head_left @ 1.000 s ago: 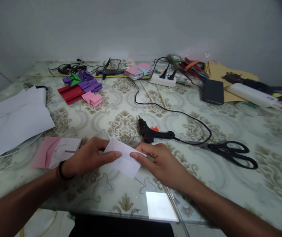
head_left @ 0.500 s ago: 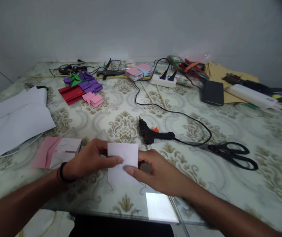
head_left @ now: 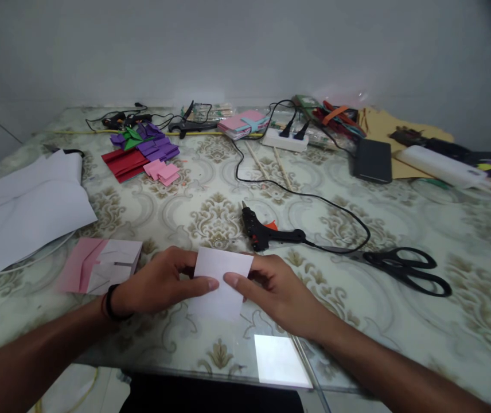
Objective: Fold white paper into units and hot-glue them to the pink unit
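Note:
A small white paper [head_left: 219, 301] is held up between both hands, over the near middle of the table. My left hand [head_left: 166, 282] grips its left edge, thumb flat on the front and fingers behind. On the right edge, my right hand [head_left: 277, 289] pinches it the same way, the two thumb tips close together. Folded pink and white papers [head_left: 84, 267] lie beside my left wrist. Just beyond my right hand rests a black glue gun [head_left: 267, 232], its nozzle pointing away.
Black scissors [head_left: 404, 269] lie at right. White sheets [head_left: 30, 212] cover the left side. Folded coloured papers [head_left: 129, 163], a power strip [head_left: 286, 139], a black box [head_left: 373, 160] and cables are farther back. Thin sticks [head_left: 308, 367] cross the near edge.
The white paper has turned slightly and shifted a little right. Both thumbs now press nearer its middle, my right thumb higher than before.

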Motion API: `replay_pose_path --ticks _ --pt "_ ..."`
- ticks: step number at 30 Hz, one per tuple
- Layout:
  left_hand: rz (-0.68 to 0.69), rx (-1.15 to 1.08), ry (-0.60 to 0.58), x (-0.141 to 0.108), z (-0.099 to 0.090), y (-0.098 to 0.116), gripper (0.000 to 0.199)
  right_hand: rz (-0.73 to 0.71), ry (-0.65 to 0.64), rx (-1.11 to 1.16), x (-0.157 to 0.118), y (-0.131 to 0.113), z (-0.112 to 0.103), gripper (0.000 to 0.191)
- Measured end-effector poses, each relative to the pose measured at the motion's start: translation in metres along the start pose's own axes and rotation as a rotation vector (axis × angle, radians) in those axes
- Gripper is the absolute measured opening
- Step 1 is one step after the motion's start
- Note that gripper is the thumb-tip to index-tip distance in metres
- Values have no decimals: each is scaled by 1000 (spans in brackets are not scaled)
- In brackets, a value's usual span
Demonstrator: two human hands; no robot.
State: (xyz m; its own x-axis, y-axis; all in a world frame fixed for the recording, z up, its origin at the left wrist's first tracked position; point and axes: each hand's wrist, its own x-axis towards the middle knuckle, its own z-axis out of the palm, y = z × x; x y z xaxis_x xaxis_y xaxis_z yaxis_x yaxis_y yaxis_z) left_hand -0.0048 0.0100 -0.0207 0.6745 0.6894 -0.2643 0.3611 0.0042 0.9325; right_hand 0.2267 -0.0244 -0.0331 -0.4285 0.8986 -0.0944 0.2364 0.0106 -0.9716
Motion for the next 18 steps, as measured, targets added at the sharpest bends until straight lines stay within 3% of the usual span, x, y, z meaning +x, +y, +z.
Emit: replay_pose_path --ticks 5,9,11,14,16,18 --pt "44 88 35 -1 -1 -1 36 39 -45 28 -2 -1 -2 32" --pt "145 312 64 -3 -1 8 41 12 60 -65 -3 1 -1 34" --pt "219 431 -1 -7 -7 17 42 -14 110 -87 -4 1 -2 35" --pt "241 536 -179 -23 -32 27 19 -40 177 -101 -5 -2 -8 37" --pt "154 636 -136 -41 -57 26 27 -51 230 -109 -7 -5 -13 38" --pt "79 761 -3 -61 -83 16 41 -70 291 -104 -8 -8 -17 33"
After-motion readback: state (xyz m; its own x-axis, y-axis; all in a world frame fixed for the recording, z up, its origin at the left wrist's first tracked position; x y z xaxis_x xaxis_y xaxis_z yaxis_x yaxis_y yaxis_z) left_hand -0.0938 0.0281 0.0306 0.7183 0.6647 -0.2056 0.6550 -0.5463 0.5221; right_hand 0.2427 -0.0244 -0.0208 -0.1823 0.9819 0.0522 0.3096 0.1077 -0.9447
